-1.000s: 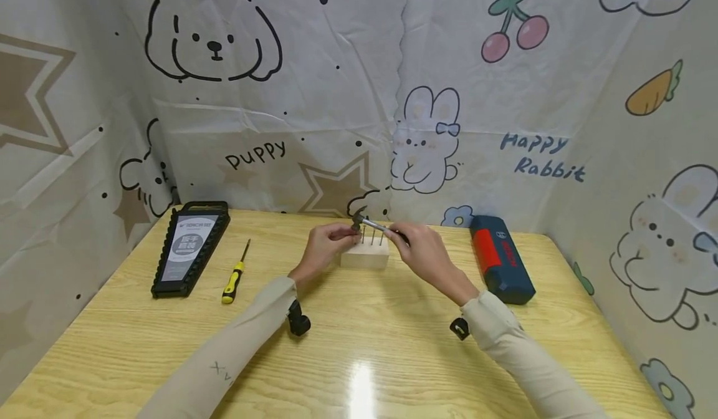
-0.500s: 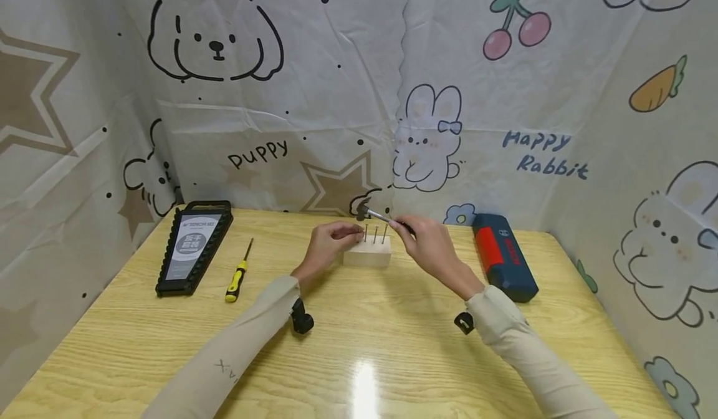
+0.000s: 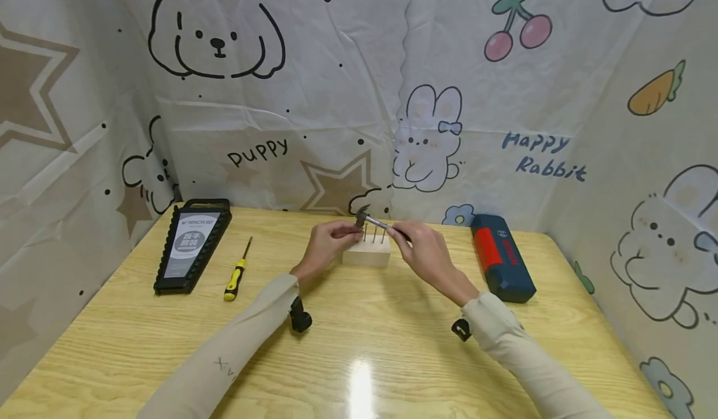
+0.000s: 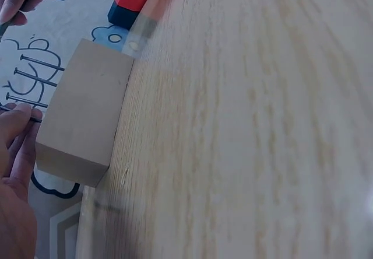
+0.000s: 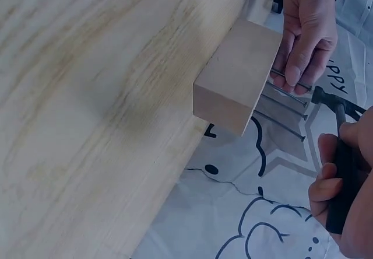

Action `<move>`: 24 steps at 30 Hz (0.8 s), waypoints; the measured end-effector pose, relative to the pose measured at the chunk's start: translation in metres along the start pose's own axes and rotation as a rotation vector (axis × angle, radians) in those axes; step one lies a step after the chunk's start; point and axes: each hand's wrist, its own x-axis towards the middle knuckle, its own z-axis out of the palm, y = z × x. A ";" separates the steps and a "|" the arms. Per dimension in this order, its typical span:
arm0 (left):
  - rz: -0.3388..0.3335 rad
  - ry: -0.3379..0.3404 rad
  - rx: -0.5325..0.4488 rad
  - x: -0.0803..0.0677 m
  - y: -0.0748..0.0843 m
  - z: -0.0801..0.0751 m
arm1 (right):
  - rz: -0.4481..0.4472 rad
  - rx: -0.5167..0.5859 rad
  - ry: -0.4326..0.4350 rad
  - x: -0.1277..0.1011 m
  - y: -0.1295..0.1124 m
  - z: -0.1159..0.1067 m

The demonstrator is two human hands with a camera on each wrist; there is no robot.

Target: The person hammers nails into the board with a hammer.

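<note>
A pale wooden block [image 3: 366,257] stands near the table's back edge, with several upright nails [image 5: 280,125] in a row along its top. My left hand [image 3: 326,243] pinches the leftmost nail [image 5: 306,87] between thumb and fingers. In my right hand [image 3: 423,249] I grip the dark handle of a claw hammer [image 5: 329,98]. The hammer's striking face is right at the head of the pinched nail in the right wrist view. In the left wrist view, part of that nail is hidden by my fingers [image 4: 20,119].
To the left lie a yellow-and-black screwdriver [image 3: 235,279] and a black wrench-set holder [image 3: 192,247]. A dark blue and red Bosch case [image 3: 503,258] lies at the right. Patterned cloth [image 3: 336,95] hangs behind and beside the table [image 3: 314,369].
The hammer head rose above the pinched nail half a second ago and is now down close to it again. My left hand stays in place on the nail.
</note>
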 end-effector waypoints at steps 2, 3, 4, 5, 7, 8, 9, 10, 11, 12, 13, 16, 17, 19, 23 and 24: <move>0.001 -0.005 0.001 0.000 -0.001 -0.001 | 0.000 0.005 0.001 0.000 0.001 -0.001; -0.002 -0.008 0.002 0.000 0.000 -0.001 | 0.003 0.011 -0.004 0.000 0.001 -0.001; -0.007 -0.008 0.009 0.000 -0.001 -0.001 | 0.007 0.018 -0.008 0.000 0.002 -0.001; -0.008 -0.008 0.018 0.000 -0.001 -0.001 | 0.014 0.028 -0.013 -0.001 0.002 -0.001; -0.015 -0.009 0.030 0.000 -0.001 -0.001 | 0.041 0.055 -0.019 -0.001 0.003 -0.003; -0.013 -0.010 0.033 0.001 -0.001 -0.001 | 0.065 0.067 -0.022 -0.001 0.004 -0.004; -0.013 -0.012 0.034 0.001 0.000 -0.001 | 0.098 0.090 -0.030 -0.001 0.004 -0.005; -0.014 -0.012 0.035 0.002 0.000 -0.001 | 0.144 0.127 -0.041 0.000 0.005 -0.006; -0.011 -0.012 0.036 0.002 0.000 0.000 | 0.207 0.180 -0.056 0.000 0.006 -0.008; -0.011 -0.012 0.037 0.002 0.000 0.000 | 0.280 0.243 -0.072 0.001 0.008 -0.010; -0.010 -0.011 0.038 0.003 0.000 0.000 | 0.359 0.328 -0.093 0.001 0.009 -0.012; -0.012 -0.008 0.047 0.003 0.002 0.001 | 0.610 0.582 -0.146 0.003 0.013 -0.019; -0.011 -0.007 0.050 0.002 0.002 0.001 | 0.680 0.652 -0.165 0.003 0.014 -0.022; -0.011 -0.008 0.051 0.002 0.005 0.001 | 0.788 0.766 -0.212 0.004 0.017 -0.025; -0.018 -0.008 0.060 0.002 0.007 0.000 | 0.924 0.969 -0.284 0.004 0.026 -0.028; -0.021 -0.007 0.060 0.002 0.007 -0.001 | 0.948 1.023 -0.294 0.004 0.029 -0.028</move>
